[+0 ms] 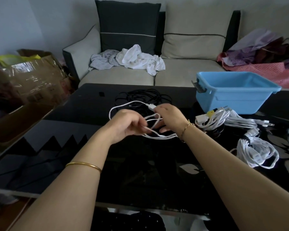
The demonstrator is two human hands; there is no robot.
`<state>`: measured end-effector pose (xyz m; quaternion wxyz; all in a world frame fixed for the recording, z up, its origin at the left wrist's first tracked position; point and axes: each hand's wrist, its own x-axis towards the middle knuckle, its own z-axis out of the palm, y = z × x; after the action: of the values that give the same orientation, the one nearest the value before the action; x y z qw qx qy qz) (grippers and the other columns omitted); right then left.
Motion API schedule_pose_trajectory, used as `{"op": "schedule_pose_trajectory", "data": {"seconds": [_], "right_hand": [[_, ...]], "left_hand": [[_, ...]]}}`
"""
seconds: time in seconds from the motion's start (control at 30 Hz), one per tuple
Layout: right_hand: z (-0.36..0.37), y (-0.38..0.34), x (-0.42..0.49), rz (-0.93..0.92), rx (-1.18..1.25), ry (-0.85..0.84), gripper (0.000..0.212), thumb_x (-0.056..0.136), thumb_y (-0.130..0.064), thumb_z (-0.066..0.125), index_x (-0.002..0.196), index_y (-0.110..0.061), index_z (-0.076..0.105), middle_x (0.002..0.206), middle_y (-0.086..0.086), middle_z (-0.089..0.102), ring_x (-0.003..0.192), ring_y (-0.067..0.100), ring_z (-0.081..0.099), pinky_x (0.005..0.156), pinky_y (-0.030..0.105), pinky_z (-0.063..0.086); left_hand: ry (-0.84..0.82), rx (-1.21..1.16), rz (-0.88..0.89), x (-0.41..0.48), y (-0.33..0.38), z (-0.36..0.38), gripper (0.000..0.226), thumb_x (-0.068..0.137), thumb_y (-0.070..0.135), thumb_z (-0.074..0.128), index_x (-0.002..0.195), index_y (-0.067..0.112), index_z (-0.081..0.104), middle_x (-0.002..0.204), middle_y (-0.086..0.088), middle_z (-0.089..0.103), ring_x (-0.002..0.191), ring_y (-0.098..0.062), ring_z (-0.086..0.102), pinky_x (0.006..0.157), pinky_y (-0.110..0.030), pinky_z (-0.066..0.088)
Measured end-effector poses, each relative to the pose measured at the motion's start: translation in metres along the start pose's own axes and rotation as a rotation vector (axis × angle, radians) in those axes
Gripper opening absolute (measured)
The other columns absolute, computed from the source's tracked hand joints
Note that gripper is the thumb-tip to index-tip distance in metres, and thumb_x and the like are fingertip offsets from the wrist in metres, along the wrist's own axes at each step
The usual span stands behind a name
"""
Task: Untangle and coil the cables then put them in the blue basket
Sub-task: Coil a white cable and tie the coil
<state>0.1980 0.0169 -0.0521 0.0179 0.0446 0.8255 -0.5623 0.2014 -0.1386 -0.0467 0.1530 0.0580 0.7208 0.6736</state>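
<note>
Over the black table (140, 172), our left hand (125, 124) pinches a strand of the white cable (157, 136). Our right hand (169, 118) grips its gathered loops, plug end up. Coiling step, we judge. Next: feed another even loop. Beyond: black cables (145, 95) tangled; blue basket (232, 92) far right.

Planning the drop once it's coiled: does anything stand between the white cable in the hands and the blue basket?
Nothing blocks the way through the air. The white cable sits left of the blue basket, whose top is open; only a white cable bundle lies on the table before it.
</note>
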Motion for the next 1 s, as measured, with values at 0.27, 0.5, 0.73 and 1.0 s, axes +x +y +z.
{"op": "schedule_pose_trajectory", "data": {"seconds": [0.27, 0.5, 0.73, 1.0], "right_hand": [[-0.021, 0.009, -0.013, 0.250, -0.526, -0.536, 0.012, 0.087, -0.014, 0.056, 0.093, -0.008, 0.065, 0.063, 0.003, 0.067, 0.034, 0.008, 0.032, 0.040, 0.016, 0.028], [-0.024, 0.011, -0.010, 0.176, -0.593, -0.298, 0.015, 0.089, -0.012, 0.052, 0.084, -0.003, 0.064, 0.065, 0.008, 0.065, 0.039, 0.013, 0.038, 0.036, 0.018, 0.030], [-0.012, 0.017, -0.005, 0.049, -0.202, -0.090, 0.013, 0.089, -0.012, 0.052, 0.087, -0.005, 0.062, 0.062, 0.005, 0.065, 0.032, 0.007, 0.042, 0.038, 0.018, 0.036], [-0.009, -0.005, -0.003, 0.212, 0.452, -0.062, 0.037, 0.098, -0.040, 0.041, 0.091, -0.006, 0.053, 0.077, 0.011, 0.065, 0.069, 0.022, 0.063, 0.070, 0.037, 0.054]], "left_hand": [[-0.209, 0.307, -0.241, 0.001, -0.008, 0.002, 0.036, 0.084, -0.011, 0.028, 0.072, 0.006, 0.057, 0.069, -0.015, 0.070, 0.072, -0.026, 0.069, 0.087, -0.039, 0.051], [0.475, 1.072, -0.217, 0.030, -0.045, -0.024, 0.043, 0.093, 0.022, 0.056, 0.130, 0.003, 0.044, 0.137, -0.018, 0.037, 0.125, -0.037, 0.036, 0.095, -0.043, 0.040], [0.556, 1.221, -0.286, 0.027, -0.058, -0.032, 0.026, 0.095, 0.011, 0.051, 0.120, 0.004, 0.050, 0.121, -0.016, 0.049, 0.110, -0.033, 0.050, 0.081, -0.040, 0.044], [0.198, 0.710, 0.209, 0.012, 0.014, 0.011, 0.011, 0.083, 0.013, 0.070, 0.080, 0.018, 0.060, 0.075, 0.003, 0.061, 0.071, -0.013, 0.057, 0.068, -0.028, 0.045]]}}
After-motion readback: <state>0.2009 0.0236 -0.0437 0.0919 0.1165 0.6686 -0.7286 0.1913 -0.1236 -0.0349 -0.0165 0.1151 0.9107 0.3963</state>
